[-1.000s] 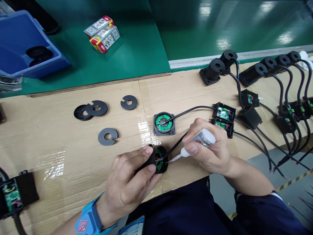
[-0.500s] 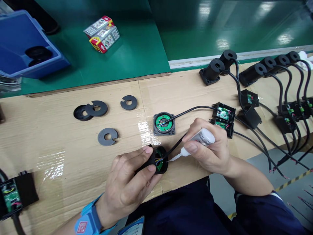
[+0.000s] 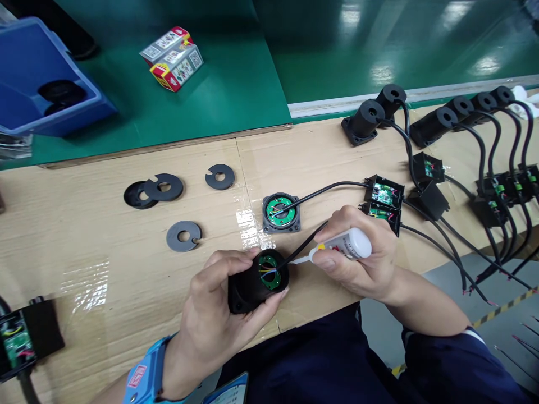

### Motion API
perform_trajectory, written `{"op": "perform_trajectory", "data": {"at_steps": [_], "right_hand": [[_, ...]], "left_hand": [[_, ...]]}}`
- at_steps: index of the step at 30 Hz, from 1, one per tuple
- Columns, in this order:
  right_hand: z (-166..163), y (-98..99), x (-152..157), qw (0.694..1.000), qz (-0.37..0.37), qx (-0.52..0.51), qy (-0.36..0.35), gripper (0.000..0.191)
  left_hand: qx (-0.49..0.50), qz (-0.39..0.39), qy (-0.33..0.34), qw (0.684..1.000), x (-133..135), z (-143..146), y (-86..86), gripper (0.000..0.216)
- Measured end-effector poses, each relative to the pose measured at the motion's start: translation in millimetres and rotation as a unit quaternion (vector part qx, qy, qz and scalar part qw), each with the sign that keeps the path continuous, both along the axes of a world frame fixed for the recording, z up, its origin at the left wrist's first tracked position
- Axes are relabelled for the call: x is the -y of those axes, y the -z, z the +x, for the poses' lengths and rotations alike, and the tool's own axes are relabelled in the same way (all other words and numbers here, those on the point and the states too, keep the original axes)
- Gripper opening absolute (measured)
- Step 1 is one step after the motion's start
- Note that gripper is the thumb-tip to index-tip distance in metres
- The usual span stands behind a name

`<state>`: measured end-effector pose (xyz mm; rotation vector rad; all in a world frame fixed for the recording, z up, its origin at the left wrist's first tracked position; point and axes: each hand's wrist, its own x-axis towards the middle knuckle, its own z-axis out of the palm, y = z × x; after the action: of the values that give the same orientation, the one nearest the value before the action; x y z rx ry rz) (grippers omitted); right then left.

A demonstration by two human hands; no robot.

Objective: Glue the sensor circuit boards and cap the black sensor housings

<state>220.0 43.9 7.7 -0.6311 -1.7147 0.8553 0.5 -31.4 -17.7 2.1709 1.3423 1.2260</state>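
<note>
My left hand (image 3: pixel 229 300) is wrapped round a black cylindrical housing (image 3: pixel 248 286) with a square flange. Its open end faces right and shows a green ring-shaped circuit board (image 3: pixel 270 273) with thin coloured wires and a black cable (image 3: pixel 305 242) coming out. Between thumb and fingers, my right hand (image 3: pixel 364 255) grips a white glue bottle (image 3: pixel 347 244), its thin nozzle pointing left at the housing's rim, beside the cable. Whether the tip touches the rim I cannot tell. Just behind lies a square-flanged part (image 3: pixel 281 213) with another green board, cabled to a small black box (image 3: pixel 384 192).
Slotted black discs (image 3: pixel 184 235) lie on the cardboard to the left. A blue bin (image 3: pixel 95 104) and a small printed box (image 3: pixel 172 59) stand at the back. Several finished-looking housings (image 3: pixel 365 120) with cables line the right. An open black box (image 3: pixel 31 336) sits at front left.
My left hand has turned the housing and shifted its grip, so more of the body and its board show. The glue bottle has tipped flatter, its nozzle now higher along the rim.
</note>
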Motion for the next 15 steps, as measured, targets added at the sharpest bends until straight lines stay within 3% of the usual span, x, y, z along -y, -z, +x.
{"op": "perform_trajectory", "data": {"at_steps": [4,10,15], "right_hand": [[3.5,2.9,1.3,0.997,-0.055,-0.049,-0.016,0.025],[1.6,8.9,0.5,0.985,-0.123,-0.119,0.027,0.033],[-2.7,4.9,-2.5,0.987,-0.128,-0.095,-0.015,0.023]], "left_hand": [[0.016,-0.064,-0.025,0.997,3.1,-0.4,0.4,0.065],[0.102,-0.116,0.065,0.986,0.6,2.7,-2.6,0.072],[0.128,-0.178,0.106,0.970,3.9,4.4,-2.6,0.069]]}}
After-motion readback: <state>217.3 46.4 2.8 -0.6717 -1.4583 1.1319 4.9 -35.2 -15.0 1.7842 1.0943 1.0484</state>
